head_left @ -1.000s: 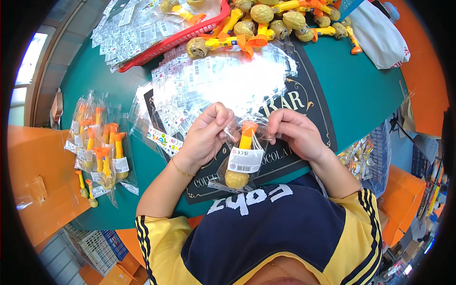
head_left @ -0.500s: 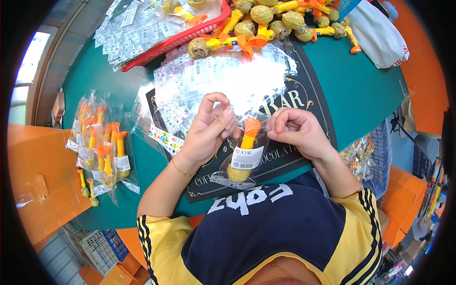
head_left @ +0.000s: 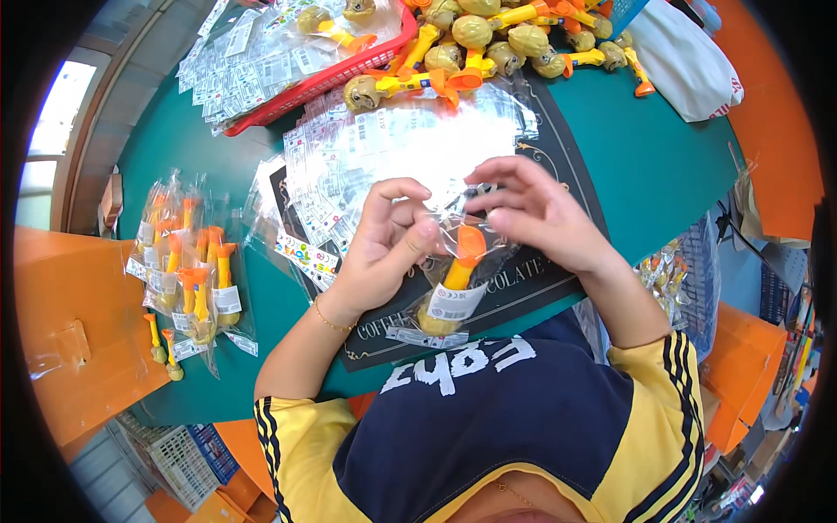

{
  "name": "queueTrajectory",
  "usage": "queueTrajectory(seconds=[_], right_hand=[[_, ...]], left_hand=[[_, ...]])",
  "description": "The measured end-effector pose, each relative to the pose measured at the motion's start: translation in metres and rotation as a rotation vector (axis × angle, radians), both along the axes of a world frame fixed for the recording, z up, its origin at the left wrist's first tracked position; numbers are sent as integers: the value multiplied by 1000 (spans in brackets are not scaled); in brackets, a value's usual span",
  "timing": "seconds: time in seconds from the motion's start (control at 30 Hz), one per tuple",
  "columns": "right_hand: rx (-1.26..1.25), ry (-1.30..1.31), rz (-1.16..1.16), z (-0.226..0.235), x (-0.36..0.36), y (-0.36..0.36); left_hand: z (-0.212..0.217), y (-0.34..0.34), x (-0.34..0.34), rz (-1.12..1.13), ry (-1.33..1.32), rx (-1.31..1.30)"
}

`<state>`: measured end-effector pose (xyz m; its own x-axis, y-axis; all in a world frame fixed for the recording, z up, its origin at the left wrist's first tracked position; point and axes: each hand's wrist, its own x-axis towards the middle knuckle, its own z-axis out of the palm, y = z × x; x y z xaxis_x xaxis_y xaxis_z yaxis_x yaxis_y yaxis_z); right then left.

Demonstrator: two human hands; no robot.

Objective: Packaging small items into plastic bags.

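A yellow toy with an orange flared end and a round gold head (head_left: 436,318) lies inside a clear plastic bag (head_left: 455,301) with a white label, in front of my chest. My left hand (head_left: 390,231) has its fingers curled and its thumb against the left edge of the bag's upper end. My right hand (head_left: 542,218) is over the upper right of the bag, fingers stretched out and apart, thumb close to the film. Glare blurs the bag's upper edge between the hands.
A stack of flat clear bags (head_left: 349,166) lies on the black printed mat (head_left: 558,270). Beyond are a red basket (head_left: 323,83) of bags and a heap of loose toys (head_left: 475,35). Bagged toys (head_left: 192,270) lie at left; a white sack (head_left: 684,65) sits far right.
My right hand has moved up and inward, its fingers going from a pinch at the bag's side to stretched out. The toy's orange end has tipped slightly right.
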<state>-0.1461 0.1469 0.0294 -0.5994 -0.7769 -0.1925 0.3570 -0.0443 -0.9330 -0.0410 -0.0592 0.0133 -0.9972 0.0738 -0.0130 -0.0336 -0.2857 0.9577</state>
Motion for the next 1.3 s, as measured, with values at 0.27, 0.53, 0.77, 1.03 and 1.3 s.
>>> queueTrajectory(seconds=[0.27, 0.53, 0.77, 1.03, 1.3], right_hand=[[61, 97, 91, -2, 11, -15], [72, 107, 94, -2, 15, -22], [248, 328, -51, 1, 7, 6], [650, 547, -509, -53, -121, 208], [1188, 1341, -853, -44, -160, 267]], left_hand=[[-2, 4, 0, 38, 74, -25], [6, -3, 4, -50, -198, -572], [27, 0, 0, 72, 301, -922], [79, -107, 61, 684, 256, -1647], [58, -133, 146, 942, -185, -1988]])
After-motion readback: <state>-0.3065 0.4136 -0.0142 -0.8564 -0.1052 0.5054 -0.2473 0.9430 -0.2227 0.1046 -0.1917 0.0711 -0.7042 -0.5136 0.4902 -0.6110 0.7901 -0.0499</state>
